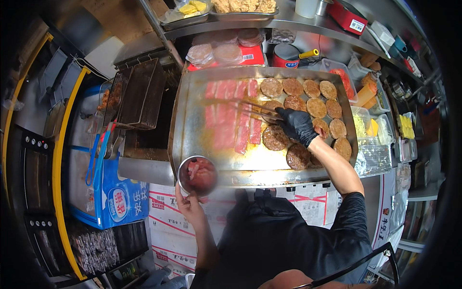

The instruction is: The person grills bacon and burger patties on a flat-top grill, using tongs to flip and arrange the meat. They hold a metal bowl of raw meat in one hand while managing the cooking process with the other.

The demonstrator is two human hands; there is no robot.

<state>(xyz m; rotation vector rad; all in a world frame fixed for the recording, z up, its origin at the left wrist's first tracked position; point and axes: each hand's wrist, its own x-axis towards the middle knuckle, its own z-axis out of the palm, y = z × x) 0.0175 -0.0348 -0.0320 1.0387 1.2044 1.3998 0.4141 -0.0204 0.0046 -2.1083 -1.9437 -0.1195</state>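
On the steel griddle (195,144) lie strips of raw-looking bacon (224,124) at the left and centre, and several browned round meat patties (275,138) at the right. My right hand (297,124), in a black glove, grips long tongs (252,106) that reach left over the bacon; whether their tips hold a strip cannot be told through the blur. My left hand (189,206) is bare and holds a round metal bowl (197,176) with pieces of raw meat in it, at the griddle's front left corner.
Left of the griddle stand wire fryer baskets (140,95). Stacked pale patties (200,54) and a red can (286,56) with a yellow-handled tool sit behind it. Tubs of sliced tomato (341,79) and shredded lettuce (360,124) stand at the right. A steel shelf (245,24) overhangs the back.
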